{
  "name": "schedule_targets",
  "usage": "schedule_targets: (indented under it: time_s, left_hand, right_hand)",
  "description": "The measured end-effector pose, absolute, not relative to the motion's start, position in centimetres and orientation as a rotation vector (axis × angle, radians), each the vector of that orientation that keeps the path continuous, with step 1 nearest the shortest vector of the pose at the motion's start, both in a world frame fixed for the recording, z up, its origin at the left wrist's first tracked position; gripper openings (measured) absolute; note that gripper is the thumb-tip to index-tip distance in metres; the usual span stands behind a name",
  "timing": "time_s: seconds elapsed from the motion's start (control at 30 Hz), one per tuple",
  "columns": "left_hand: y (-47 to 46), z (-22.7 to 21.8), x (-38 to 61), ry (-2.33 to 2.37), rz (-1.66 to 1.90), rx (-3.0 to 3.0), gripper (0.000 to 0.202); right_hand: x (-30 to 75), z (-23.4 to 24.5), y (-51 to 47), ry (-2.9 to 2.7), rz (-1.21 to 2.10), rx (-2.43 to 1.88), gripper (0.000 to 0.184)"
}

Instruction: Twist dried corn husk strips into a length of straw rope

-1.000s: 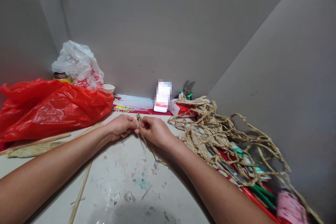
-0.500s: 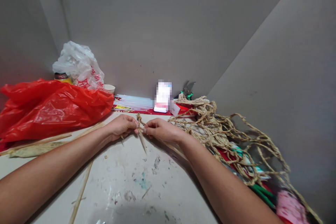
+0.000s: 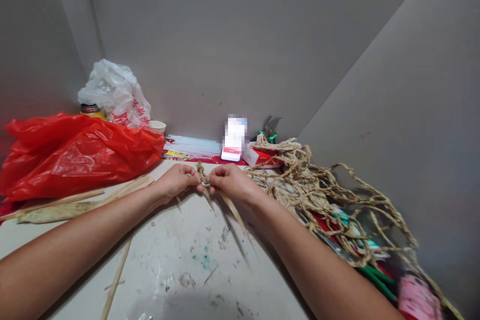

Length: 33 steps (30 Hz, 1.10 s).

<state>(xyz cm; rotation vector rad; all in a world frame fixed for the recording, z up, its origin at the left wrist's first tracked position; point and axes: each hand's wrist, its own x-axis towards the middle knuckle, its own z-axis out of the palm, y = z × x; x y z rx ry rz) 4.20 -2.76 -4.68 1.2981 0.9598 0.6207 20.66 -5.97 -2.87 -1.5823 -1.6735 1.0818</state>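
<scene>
My left hand (image 3: 176,182) and my right hand (image 3: 231,183) meet at the middle of the table, both pinched on a twisted straw rope (image 3: 202,174). The rope's braided end sticks up between my fingertips. Loose dry straw strands (image 3: 232,212) hang down from my right hand toward the table. A long run of the same braided rope lies in a tangled pile (image 3: 318,190) to the right, touching my right forearm.
A red plastic bag (image 3: 75,152) and a white plastic bag (image 3: 114,92) lie at the left. Dry leaf strips (image 3: 60,205) rest on the paint-stained table (image 3: 195,270). Green-handled cutters (image 3: 270,129), a small box and clear sticks (image 3: 191,145) sit by the grey back wall.
My right hand has turned, and the loose strands below it have swung from pointing right to hanging down and forward. My left hand has stayed in place.
</scene>
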Motion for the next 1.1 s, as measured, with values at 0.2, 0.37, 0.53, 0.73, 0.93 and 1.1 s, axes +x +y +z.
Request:
schedule_targets:
  time_s: [0.2, 0.37, 0.53, 0.73, 0.93, 1.1]
  left_hand:
    - [-2.8, -4.6, 4.2, 0.985, 0.654, 1.263, 0.010]
    - [-3.0, -4.2, 4.2, 0.949, 0.630, 1.200, 0.009]
    - [-2.9, -4.3, 4.3, 0.954, 0.634, 1.158, 0.012]
    - [-2.5, -4.9, 4.2, 0.978, 0.668, 1.139, 0.009]
    - [-2.2, -4.9, 4.1, 0.932, 0.698, 1.024, 0.008]
    - [-2.1, -4.7, 4.1, 0.904, 0.649, 0.925, 0.008]
  right_hand:
    - [18.6, -2.8, -7.1, -1.841, 0.729, -1.667, 0.023]
    - [17.3, -2.6, -8.8, -2.165, 0.040, -1.877, 0.025]
    - [16.5, -3.1, -9.4, -2.399, -0.162, -1.864, 0.027]
    - [15.5, -3.3, -10.1, -2.459, -0.171, -1.795, 0.024]
    - [18.2, -1.5, -8.7, -2.120, 0.137, -1.736, 0.041]
    - [20.1, -2.6, -6.3, -1.643, 0.727, -1.630, 0.034]
